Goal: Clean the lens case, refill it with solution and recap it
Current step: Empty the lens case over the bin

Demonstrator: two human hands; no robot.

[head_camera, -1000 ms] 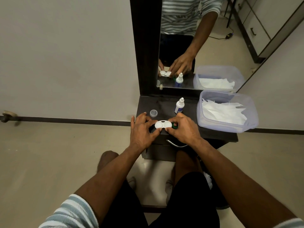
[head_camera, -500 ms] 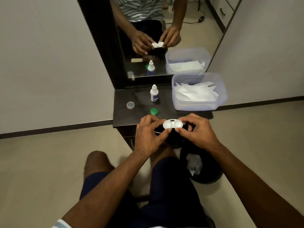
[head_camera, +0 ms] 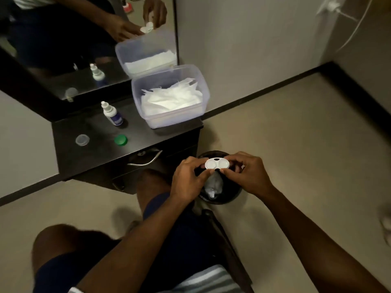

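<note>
- Both hands, left hand (head_camera: 188,178) and right hand (head_camera: 248,173), pinching the uncapped lens case (head_camera: 217,163) by its ends above the black bin (head_camera: 220,187).
- Best tipped fully over the bin, grip kept firm.
- Green cap (head_camera: 120,140) waiting on the table (head_camera: 95,149).

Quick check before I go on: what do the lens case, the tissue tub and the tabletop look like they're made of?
Lens case: likely white moulded plastic, smooth with a soft sheen, held by the left hand and right hand.
Tissue tub: translucent, frosted plastic; the white tissues show through its wall.
Tabletop: dark, matte to satin, probably laminate or painted wood; no grain is visible.
</note>
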